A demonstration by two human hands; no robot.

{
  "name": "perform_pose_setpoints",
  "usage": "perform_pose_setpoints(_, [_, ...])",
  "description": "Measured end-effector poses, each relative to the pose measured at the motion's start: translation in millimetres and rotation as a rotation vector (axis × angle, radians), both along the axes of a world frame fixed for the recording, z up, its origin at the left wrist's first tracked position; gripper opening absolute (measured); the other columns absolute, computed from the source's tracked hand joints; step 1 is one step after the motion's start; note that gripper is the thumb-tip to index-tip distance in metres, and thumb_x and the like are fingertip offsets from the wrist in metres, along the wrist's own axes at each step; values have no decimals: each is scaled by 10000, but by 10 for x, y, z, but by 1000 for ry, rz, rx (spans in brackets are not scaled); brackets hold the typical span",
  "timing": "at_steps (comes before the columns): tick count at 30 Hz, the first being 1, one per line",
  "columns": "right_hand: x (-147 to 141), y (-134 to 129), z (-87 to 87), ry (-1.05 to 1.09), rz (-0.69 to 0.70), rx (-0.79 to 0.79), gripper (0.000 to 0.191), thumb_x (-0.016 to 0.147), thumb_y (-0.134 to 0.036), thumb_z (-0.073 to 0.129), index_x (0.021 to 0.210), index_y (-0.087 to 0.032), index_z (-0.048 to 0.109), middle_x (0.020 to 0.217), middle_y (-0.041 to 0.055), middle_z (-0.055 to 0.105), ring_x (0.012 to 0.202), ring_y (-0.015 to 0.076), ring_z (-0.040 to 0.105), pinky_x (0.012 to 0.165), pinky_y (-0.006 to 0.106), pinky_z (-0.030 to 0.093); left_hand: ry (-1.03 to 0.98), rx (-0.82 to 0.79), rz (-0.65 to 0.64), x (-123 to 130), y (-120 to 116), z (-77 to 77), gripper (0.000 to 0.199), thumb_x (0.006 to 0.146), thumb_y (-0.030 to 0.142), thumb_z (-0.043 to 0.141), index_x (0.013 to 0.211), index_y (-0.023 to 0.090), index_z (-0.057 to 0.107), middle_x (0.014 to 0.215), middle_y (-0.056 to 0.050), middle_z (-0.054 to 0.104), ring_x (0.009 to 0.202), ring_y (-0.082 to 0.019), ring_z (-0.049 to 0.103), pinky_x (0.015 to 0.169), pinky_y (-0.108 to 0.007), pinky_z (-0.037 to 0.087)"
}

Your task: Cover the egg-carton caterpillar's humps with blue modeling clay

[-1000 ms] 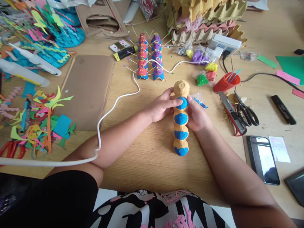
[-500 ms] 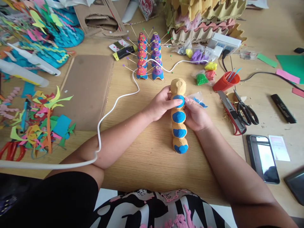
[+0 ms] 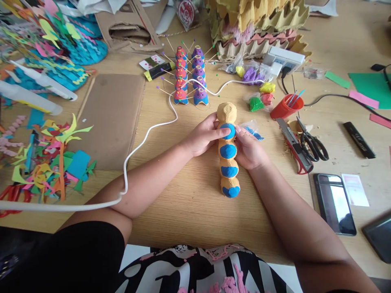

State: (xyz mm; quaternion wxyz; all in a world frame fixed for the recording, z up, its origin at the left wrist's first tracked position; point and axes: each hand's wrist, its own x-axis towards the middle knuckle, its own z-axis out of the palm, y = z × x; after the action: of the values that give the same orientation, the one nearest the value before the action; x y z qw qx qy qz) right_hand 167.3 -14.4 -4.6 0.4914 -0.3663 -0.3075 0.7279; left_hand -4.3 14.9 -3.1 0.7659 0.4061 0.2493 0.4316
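Observation:
An orange-yellow egg-carton strip (image 3: pixel 228 160) with several rounded bumps is held over the table between both hands. Four lower bumps carry blue patches; the top bump is plain. My left hand (image 3: pixel 203 136) grips the strip's left side, its thumb on the uppermost blue patch (image 3: pixel 227 131). On the right side, my right hand (image 3: pixel 251 148) holds the strip near the same bump, thumb at the patch's edge. Fingers under the strip are hidden. A small bag with blue clay (image 3: pixel 254 131) lies just behind my right hand.
Red caterpillar (image 3: pixel 181 83) and purple caterpillar (image 3: pixel 200 83) stand beyond the hands. A white cable (image 3: pixel 146 136) crosses my left arm. Cutter (image 3: pixel 295 146), scissors (image 3: pixel 314 148), red cup (image 3: pixel 285 106) and phone (image 3: pixel 336 203) lie right; paper scraps (image 3: pixel 45 162) and cardboard (image 3: pixel 110 118) left.
The whole view has shifted slightly, with objects on the right appearing further left. Both hands keep nearly the same hold on the strip.

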Motion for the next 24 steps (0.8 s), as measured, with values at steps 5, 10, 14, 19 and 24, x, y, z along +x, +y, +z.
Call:
perform_pose_setpoints(5, [-5,-14,5,-1,-4,-29,397,781,-521,999,835,-231,734,768,-22,755,674,129,659,649,260,591,39,-4,43,32,-22,15,596,760,515,976,1152,222,636,970,1,774,916,-166,738,882,-313,562])
perform_pose_setpoints(10, [0,-7,-15,-25,18,-23,421,777,-553,995,852,-230,736,767,-13,763,683,144,676,642,272,595,93,32,119,65,-39,1,563,744,464,978,1123,211,647,954,25,763,900,-140,726,866,-285,547])
perform_pose_setpoints(14, [7,16,-43,-37,3,4,423,800,-607,959,900,-248,760,773,-8,773,760,181,730,713,307,640,77,25,96,72,-34,-27,702,748,625,981,1207,229,626,1001,-4,800,1001,-190,773,939,-327,560])
perform_pose_setpoints(19, [19,30,-29,2,-25,10,407,816,-637,929,928,-296,738,835,-19,800,851,210,774,785,359,676,62,-27,119,80,-37,-55,740,817,728,893,1305,253,604,1066,-25,808,1011,-202,781,889,-331,569])
perform_pose_setpoints(24, [3,24,11,-27,-29,-15,423,836,-684,882,953,-315,711,855,3,812,1017,267,809,844,407,701,99,52,119,77,-64,-81,712,786,598,974,1316,258,641,1022,1,783,1002,-178,754,925,-308,555])
